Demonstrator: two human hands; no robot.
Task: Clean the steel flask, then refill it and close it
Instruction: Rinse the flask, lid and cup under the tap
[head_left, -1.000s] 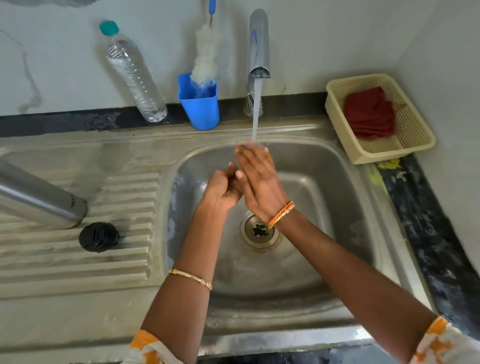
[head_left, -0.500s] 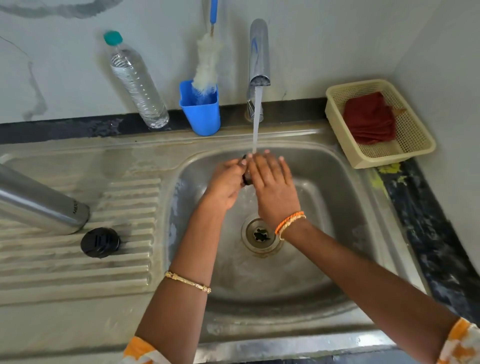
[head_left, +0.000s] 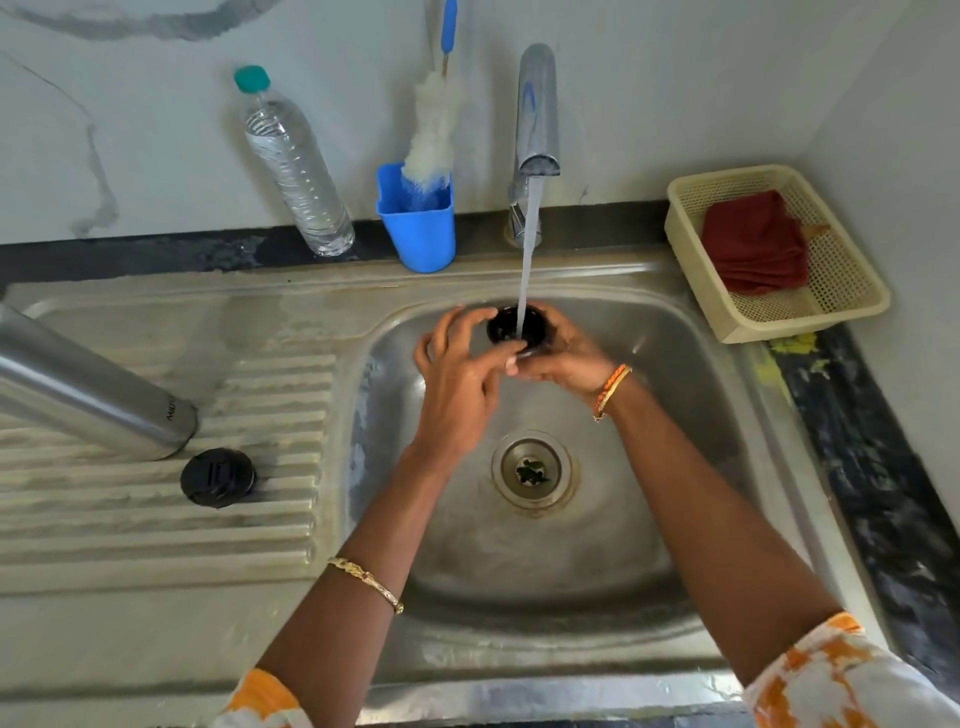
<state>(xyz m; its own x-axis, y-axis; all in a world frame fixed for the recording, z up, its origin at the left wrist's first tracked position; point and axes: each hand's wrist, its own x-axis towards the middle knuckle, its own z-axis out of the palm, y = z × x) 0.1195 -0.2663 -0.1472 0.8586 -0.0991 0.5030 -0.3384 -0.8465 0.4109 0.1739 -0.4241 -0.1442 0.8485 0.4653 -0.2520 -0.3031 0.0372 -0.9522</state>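
Steel, the flask (head_left: 88, 395) is lying on its side on the ribbed drainboard (head_left: 156, 519), well left of the basin, with a black cap (head_left: 218, 477) just beside its mouth. A second black cap piece (head_left: 506, 325) is held under the tap's (head_left: 535, 119) running stream, gripped by the curled right hand (head_left: 561, 353); it is touched at its rim by the left hand (head_left: 457, 364), fingers bent. A blue cup (head_left: 418, 234) with a brush (head_left: 434, 130) is set behind.
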